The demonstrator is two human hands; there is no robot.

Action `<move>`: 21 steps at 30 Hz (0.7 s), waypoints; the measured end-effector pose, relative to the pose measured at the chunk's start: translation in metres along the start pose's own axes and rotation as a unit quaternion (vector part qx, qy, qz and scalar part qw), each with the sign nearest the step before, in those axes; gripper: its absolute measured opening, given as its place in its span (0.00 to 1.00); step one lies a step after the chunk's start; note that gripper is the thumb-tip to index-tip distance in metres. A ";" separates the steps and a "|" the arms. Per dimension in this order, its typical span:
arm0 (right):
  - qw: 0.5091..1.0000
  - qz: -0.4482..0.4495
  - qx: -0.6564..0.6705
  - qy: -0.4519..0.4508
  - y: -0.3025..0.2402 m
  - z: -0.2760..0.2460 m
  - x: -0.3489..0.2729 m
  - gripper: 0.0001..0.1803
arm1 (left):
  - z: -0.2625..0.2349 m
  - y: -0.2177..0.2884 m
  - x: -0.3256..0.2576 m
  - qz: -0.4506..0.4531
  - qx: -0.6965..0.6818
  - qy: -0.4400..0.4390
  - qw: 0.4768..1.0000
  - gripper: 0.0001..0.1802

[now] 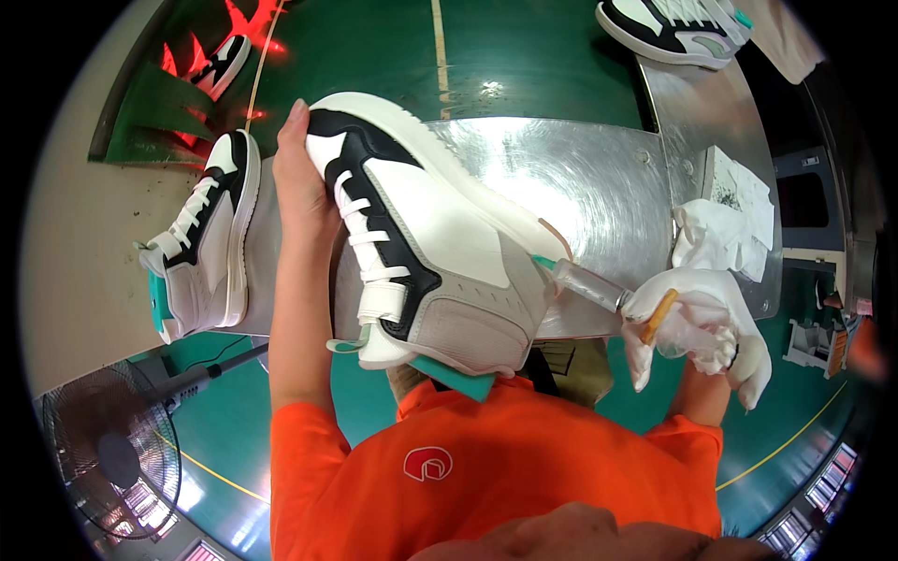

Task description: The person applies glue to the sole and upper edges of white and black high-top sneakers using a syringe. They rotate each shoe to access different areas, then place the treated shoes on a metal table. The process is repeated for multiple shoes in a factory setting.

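Note:
A high-top sneaker point(440, 224) in white, black and pale grey is held up in front of me, toe pointing away and to the left. Its toe end is gripped by my bare left hand point(304, 182), with the fingers partly hidden behind the shoe. In a loose white glove, my right hand point(697, 318) is closed round a clear syringe point(591, 285). The syringe's green tip touches the heel, where the sole meets the upper. A tan finger cover point(659, 316) sits on one gloved finger.
Another high-top sneaker point(210, 234) stands at the left; a further one point(220, 70) lies under red light. One more sneaker point(678, 28) is at the far right. White cloths point(725, 229) lie on the metal plate point(599, 164) beside the green belt point(355, 47). A fan point(117, 458) stands lower left.

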State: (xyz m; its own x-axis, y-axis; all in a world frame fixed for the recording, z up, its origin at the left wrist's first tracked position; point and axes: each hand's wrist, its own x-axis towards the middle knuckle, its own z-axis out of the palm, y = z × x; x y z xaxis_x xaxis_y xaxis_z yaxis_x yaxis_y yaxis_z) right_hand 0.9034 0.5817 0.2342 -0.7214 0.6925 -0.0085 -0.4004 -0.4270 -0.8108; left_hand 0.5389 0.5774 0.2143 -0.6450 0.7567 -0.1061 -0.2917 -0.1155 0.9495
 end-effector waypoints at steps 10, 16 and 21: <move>0.996 -0.016 0.084 0.026 0.027 -0.016 -0.026 0.50 | -0.001 -0.003 0.011 0.037 0.152 -0.053 0.986 0.23; 0.989 -0.021 0.144 0.031 0.043 -0.022 -0.039 0.51 | -0.046 -0.016 0.045 0.116 0.414 -0.051 0.901 0.21; 0.981 -0.015 0.192 0.025 0.057 -0.023 -0.040 0.51 | -0.063 -0.009 0.065 -0.063 0.327 -0.038 0.942 0.21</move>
State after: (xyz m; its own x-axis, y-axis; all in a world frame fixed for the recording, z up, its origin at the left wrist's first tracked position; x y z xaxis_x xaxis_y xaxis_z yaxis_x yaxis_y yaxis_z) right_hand 0.9224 0.5424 0.1748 -0.6813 0.7316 -0.0242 -0.6110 -0.5866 -0.5315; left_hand 0.4553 0.5869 0.1808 -0.5751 0.7845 -0.2322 0.1517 0.3811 0.9120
